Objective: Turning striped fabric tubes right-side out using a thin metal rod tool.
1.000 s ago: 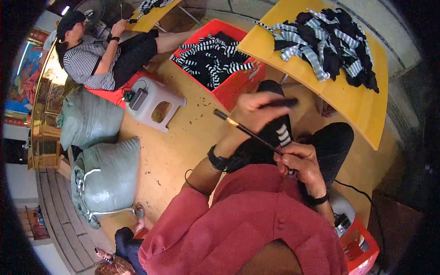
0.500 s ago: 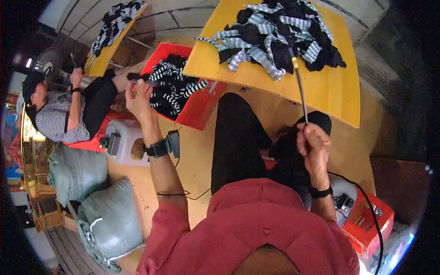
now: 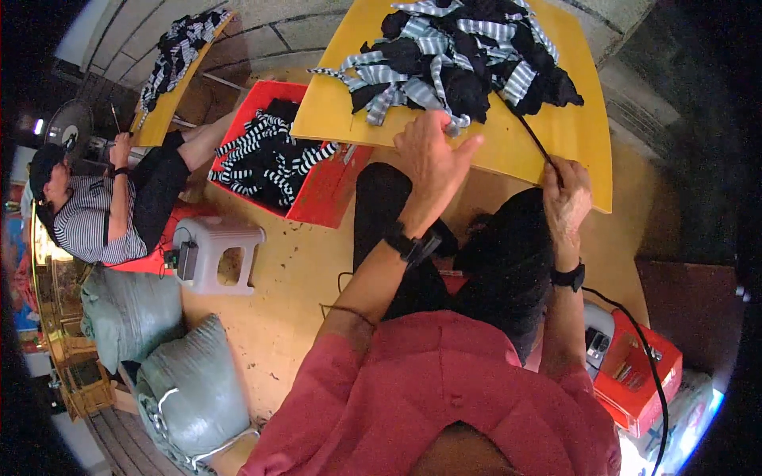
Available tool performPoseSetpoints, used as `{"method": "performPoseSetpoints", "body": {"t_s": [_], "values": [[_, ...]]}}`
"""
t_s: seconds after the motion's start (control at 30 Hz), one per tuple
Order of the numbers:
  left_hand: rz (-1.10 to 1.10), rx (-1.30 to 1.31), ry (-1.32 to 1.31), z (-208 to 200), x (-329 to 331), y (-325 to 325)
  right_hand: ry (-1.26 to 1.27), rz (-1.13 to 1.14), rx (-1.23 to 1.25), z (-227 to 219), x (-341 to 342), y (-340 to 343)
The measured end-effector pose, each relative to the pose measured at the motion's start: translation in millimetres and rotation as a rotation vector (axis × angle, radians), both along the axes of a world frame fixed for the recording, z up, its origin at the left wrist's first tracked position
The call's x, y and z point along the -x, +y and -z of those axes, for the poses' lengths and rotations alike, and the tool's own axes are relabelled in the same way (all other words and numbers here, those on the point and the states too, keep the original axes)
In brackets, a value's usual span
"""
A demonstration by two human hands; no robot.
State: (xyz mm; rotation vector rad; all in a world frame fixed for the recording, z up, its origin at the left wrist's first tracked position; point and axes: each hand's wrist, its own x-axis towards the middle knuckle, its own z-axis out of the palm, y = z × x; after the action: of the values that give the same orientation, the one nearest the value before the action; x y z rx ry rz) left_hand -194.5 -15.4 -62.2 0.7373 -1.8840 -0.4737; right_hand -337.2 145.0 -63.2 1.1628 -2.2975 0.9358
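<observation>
A heap of black and grey-white striped cloth pieces (image 3: 476,59) covers much of the yellow tabletop (image 3: 575,163) in front of me. My left hand (image 3: 432,163) is over the table's near edge, thumb spread from the fingers, beside the nearest striped strip; its fingertips partly overlap the cloth, so contact is unclear. In my right hand (image 3: 567,198), closed fingers grip the end of a thin dark rod (image 3: 532,135). The rod slants up and left, its far tip reaching the cloth heap.
Left of the table stands a red bin (image 3: 317,194) with black-and-white striped cloth. Nearby are a pale plastic stool (image 3: 238,236), stuffed green sacks (image 3: 194,389) and a seated co-worker (image 3: 103,210) holding a rod. A red box (image 3: 635,404) and a black cable (image 3: 651,365) lie right.
My left hand has swung right from above the red bin to the table's near edge; a small dark thing at its fingers no longer shows. My right hand has moved up with the rod.
</observation>
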Motion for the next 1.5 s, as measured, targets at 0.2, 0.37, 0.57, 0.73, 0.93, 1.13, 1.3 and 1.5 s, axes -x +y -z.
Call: {"method": "performPoseSetpoints", "body": {"t_s": [0.2, 0.37, 0.57, 0.73, 0.93, 1.13, 1.3, 1.5], "values": [[0.087, -0.26, 0.136, 25.2, -9.0, -13.1, -0.02, -0.023, -0.018, 0.6, 8.3, -4.8], [0.264, -0.694, 0.459, -25.6, -39.3, 3.1, -0.021, -0.041, 0.023, -3.4, 14.2, -6.5], [0.298, -0.981, 0.746, -38.2, -58.9, -15.1, 0.012, -0.05, -0.02, -14.1, 10.0, -10.2], [0.375, -0.917, 0.651, -26.8, -51.8, -0.6, 0.147, -0.359, 0.119, -35.6, -47.2, -50.3], [0.371, -0.915, 0.614, -36.7, -60.5, 11.8, 0.179, -0.512, 0.086, -39.3, -65.8, -133.0], [0.379, -0.864, 0.587, -50.0, -79.0, 31.0, 0.28, -0.45, -0.098, -7.3, -61.2, -177.9], [0.439, -0.864, 0.669, -72.6, -107.3, 54.6, 0.353, -0.288, -0.202, 1.9, -55.9, -186.1], [0.513, -1.004, 0.765, -75.2, -124.5, 57.7, 0.244, -0.39, -0.053, -20.1, -61.7, -160.9]]}}
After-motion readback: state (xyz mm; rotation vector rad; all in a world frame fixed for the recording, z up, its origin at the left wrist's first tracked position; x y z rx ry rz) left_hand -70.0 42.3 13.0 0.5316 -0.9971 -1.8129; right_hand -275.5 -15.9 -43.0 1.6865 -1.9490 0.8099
